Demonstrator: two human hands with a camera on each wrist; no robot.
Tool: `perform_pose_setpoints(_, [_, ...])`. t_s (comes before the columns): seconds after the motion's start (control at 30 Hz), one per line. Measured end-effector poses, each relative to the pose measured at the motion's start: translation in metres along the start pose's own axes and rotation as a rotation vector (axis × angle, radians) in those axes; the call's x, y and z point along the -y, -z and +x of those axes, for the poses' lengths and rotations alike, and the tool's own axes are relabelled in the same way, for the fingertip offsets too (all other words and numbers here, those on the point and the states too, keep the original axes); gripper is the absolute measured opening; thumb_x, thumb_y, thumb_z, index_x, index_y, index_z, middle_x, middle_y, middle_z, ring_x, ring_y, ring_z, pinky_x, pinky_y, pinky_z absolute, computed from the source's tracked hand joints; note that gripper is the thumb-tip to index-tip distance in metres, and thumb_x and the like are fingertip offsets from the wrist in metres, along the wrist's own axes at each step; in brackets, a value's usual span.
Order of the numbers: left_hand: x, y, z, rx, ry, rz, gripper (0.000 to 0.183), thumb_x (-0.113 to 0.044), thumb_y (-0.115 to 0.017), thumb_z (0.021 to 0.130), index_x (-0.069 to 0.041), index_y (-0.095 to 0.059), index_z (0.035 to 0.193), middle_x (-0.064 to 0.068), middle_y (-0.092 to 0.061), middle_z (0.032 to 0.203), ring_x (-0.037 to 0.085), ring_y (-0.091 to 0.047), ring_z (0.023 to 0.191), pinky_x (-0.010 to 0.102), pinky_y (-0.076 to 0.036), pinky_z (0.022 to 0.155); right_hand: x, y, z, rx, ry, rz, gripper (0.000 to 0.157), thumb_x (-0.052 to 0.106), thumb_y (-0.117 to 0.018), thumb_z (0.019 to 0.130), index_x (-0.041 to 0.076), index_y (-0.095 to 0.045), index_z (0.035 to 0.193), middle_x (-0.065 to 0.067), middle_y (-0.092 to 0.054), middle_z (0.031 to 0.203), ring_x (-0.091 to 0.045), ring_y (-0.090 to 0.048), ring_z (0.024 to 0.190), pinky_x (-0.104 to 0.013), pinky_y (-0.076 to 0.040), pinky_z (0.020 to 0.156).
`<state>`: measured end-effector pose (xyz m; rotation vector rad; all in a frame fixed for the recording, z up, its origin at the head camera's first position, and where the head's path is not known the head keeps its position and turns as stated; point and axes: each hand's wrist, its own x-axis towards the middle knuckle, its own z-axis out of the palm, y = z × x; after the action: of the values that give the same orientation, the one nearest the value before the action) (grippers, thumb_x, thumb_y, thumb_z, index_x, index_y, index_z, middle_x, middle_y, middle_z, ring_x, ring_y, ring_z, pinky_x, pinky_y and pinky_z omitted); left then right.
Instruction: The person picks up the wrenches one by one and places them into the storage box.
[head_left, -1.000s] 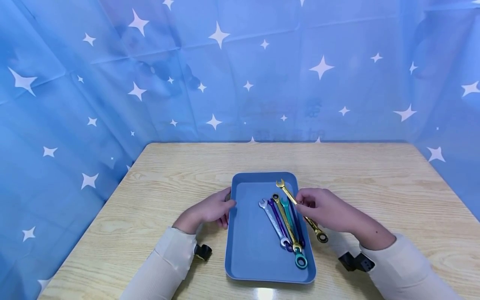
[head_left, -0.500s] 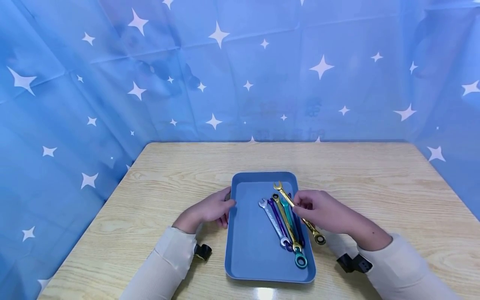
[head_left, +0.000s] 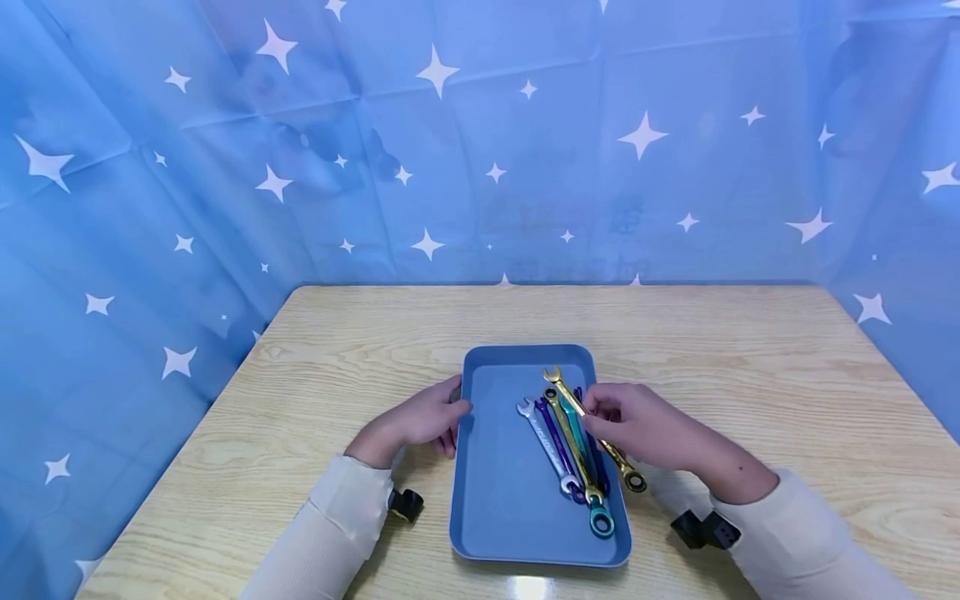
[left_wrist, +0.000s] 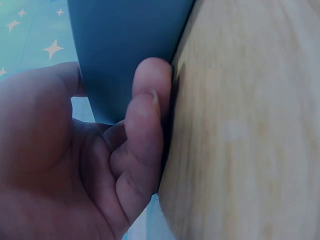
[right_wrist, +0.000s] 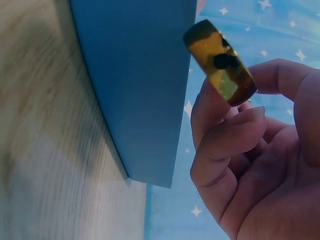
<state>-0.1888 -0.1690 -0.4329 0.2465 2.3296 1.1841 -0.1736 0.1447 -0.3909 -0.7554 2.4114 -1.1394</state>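
In the head view a blue tray lies lengthwise on the table. My left hand grips its left side wall, thumb over the rim and fingers curled against the outside. My right hand pinches a gold combination wrench slantwise above the tray's right rim. Its open end points up-left over the tray, its ring end outside to the right; the fingers hide its middle. Inside lie a silver wrench, a purple one, another gold one, a teal one and a dark blue one, bunched and partly overlapping.
The light wood table reaches back to a blue cloth with white stars. Bare tray floor shows left of the wrenches. Black wrist cameras sit at the left cuff and the right cuff.
My right hand has moved slightly left and down with the gold wrench, so its open end sits lower and further left. The left hand, tray and other wrenches look unmoved.
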Motion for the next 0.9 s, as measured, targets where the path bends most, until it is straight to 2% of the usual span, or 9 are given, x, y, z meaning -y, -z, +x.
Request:
perform_pose_setpoints(0.63, [-0.0004, 0.0008, -0.0013, -0.002, 0.006, -0.009, 0.055, -0.028, -0.036, 0.097, -0.021, -0.017, 0.147, 0.014, -0.062, 0.062, 0.027, -0.064, 0.052, 0.04, -0.054, 0.051, 0.0058, -0.0038, 0.001, -0.037, -0.032, 0.035, 0.019, 0.028, -0.054, 0.092, 0.01, -0.057, 0.091, -0.001, -0.052, 0.065, -0.01, -0.046, 0.046, -0.027, -0.043, 0.041])
perform_pose_setpoints(0.9, [0.0006, 0.0003, -0.0006, 0.001, -0.003, -0.012, 0.053, -0.028, -0.037, 0.097, -0.02, -0.019, 0.147, 0.015, -0.062, 0.063, 0.028, -0.063, 0.052, 0.04, -0.054, 0.05, 0.0093, -0.006, -0.0002, -0.038, -0.01, 0.06, 0.019, 0.028, -0.054, 0.092, 0.009, -0.056, 0.091, -0.002, -0.05, 0.063, -0.01, -0.045, 0.044, -0.027, -0.043, 0.039])
